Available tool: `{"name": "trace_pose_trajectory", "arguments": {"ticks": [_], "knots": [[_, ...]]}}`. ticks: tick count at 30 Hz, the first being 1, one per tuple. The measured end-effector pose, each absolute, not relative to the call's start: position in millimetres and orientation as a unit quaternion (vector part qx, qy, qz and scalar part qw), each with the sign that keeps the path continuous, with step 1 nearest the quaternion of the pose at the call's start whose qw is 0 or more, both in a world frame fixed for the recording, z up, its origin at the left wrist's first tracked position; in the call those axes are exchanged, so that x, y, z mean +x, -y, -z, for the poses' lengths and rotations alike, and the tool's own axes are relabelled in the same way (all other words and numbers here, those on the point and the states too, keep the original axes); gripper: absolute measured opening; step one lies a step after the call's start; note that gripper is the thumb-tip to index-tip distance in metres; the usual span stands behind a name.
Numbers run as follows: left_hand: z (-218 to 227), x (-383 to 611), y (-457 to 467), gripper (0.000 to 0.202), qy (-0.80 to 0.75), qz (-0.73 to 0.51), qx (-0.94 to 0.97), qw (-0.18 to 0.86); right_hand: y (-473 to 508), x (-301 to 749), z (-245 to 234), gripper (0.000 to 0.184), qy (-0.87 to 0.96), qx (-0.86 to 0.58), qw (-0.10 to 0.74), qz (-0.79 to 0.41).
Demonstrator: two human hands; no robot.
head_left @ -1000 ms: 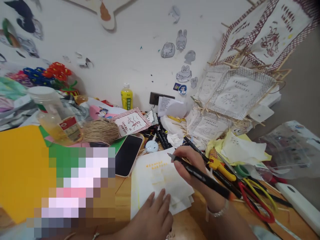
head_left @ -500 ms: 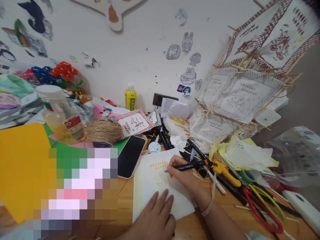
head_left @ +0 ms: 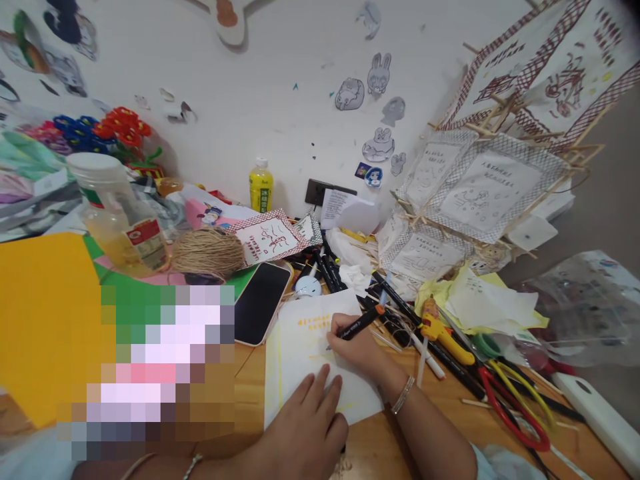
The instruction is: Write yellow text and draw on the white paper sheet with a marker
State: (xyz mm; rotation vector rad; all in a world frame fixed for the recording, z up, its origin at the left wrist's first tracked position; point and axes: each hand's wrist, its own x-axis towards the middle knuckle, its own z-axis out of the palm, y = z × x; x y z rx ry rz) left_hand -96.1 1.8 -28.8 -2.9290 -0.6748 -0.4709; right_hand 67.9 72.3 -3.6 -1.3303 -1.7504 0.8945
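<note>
A white sheet of paper (head_left: 290, 373) lies on the wooden table, with orange writing near its top and faint yellow lines along its left side and bottom. My right hand (head_left: 353, 347) grips a black marker (head_left: 361, 323) with an orange end; its tip is low over the middle of the sheet, and whether it touches cannot be made out. My left hand (head_left: 310, 420) rests flat on the lower part of the paper, fingers stretched out. Beyond the sheet's upper left edge lies a dark-screened phone (head_left: 263, 303).
At right lie a yellow glue gun (head_left: 447, 340), red-handled scissors (head_left: 515, 420) and several markers. A paper-and-stick lantern frame (head_left: 480, 187) stands behind them. At left are a twine ball (head_left: 207, 253), a plastic jar (head_left: 113, 213) and an orange sheet (head_left: 50, 320). A yellow bottle (head_left: 261, 187) stands by the wall.
My right hand has shifted slightly left, and the marker now tilts up more steeply. My left hand still lies on the paper. The whole view has moved a little.
</note>
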Motion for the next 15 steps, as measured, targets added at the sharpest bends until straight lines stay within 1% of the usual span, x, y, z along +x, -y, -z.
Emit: {"name": "trace_pose_trajectory", "arguments": {"ticks": [3, 10, 13, 14, 15], "knots": [[27.0, -97.3, -2.0, 0.022, 0.218, 0.162, -0.961, 0.056, -73.1, 69.7, 3.4, 0.014, 0.677, -0.522, 0.383, -0.351], [34.1, -98.4, -3.0, 0.017, 0.217, 0.23, -0.947, 0.053, -80.1, 79.4, -2.4, 0.015, 0.585, -0.562, 0.498, -0.307], [46.2, -95.0, -6.0, 0.021, 0.214, 0.247, -0.944, 0.05, -66.2, 77.9, -27.6, 0.009, 0.614, -0.523, 0.545, -0.227], [50.7, -93.8, -7.0, 0.022, 0.213, 0.248, -0.944, 0.05, -55.0, 77.5, -39.0, 0.008, 0.643, -0.507, 0.544, -0.184], [54.9, -92.8, -7.8, 0.022, 0.21, 0.244, -0.945, 0.048, -40.0, 77.8, -50.4, 0.009, 0.675, -0.497, 0.52, -0.163]]}}
